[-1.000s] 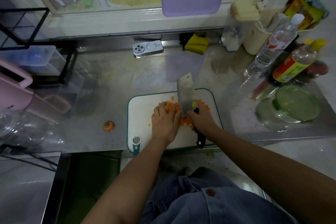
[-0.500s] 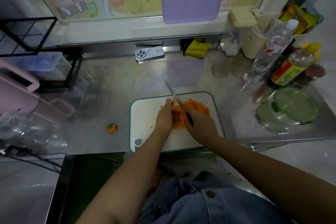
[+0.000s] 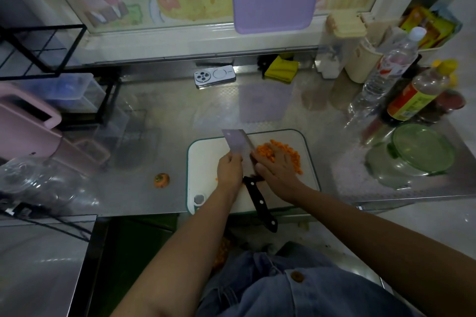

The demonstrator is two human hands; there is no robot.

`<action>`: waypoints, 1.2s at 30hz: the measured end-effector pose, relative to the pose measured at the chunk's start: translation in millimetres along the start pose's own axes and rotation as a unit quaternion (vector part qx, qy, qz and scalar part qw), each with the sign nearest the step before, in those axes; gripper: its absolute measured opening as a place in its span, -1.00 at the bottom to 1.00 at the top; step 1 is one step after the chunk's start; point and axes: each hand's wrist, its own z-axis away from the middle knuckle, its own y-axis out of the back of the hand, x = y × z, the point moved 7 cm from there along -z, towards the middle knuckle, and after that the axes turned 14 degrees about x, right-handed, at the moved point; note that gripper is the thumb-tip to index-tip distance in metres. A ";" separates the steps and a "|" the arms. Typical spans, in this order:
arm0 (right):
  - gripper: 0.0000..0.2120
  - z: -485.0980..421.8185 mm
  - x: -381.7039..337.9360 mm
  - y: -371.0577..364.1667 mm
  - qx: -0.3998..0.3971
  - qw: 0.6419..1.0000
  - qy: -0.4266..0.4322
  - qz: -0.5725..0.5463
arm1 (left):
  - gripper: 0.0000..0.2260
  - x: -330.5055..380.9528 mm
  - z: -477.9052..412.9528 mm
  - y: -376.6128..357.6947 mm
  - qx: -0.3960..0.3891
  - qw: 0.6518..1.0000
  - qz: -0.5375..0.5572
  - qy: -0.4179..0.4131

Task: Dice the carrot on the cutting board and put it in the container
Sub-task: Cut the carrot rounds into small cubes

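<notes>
A heap of diced carrot [image 3: 291, 152] lies on the right half of the white cutting board [image 3: 206, 157]. My right hand [image 3: 277, 170] rests flat on the heap with fingers spread. My left hand [image 3: 229, 168] grips the cleaver [image 3: 237, 143] at the base of its blade, which stands tilted just left of the carrot. The cleaver's black handle sticks out toward me over the counter edge. A round glass container [image 3: 386, 170] sits to the right of the board with a green lid [image 3: 425, 149] leaning on it.
A carrot stub [image 3: 161, 180] lies on the steel counter left of the board. Bottles [image 3: 412, 95] and jars crowd the back right corner. A phone [image 3: 215, 76] and a yellow cloth [image 3: 280, 69] lie by the back wall. A pink appliance [image 3: 28, 131] stands at left.
The cleaver has passed from my right hand to my left hand and its blade now stands left of the pile. My right hand has moved onto the diced carrot.
</notes>
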 end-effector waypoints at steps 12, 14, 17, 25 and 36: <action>-0.38 9.4 -3.1 -11.3 -0.017 0.998 -0.050 -0.036 | -0.64 -13.8 -4.1 34.2 0.080 0.997 0.006 0.015; -0.39 10.9 -11.2 -13.1 -0.035 0.999 -0.002 -0.025 | -0.64 -13.4 -4.9 37.9 0.089 0.996 0.010 0.013; -0.45 11.0 -7.3 -16.5 -0.043 0.999 -0.026 -0.021 | -0.65 -14.3 -4.7 40.6 0.095 0.995 0.017 0.018; -0.43 14.7 -11.1 -22.2 -0.050 0.999 -0.005 0.017 | -0.66 -13.4 -1.0 45.9 0.125 0.992 -0.018 -0.020; -0.75 11.9 -24.1 5.8 0.099 0.990 0.089 -0.035 | -0.62 -6.6 6.1 48.6 0.128 0.989 -0.059 -0.044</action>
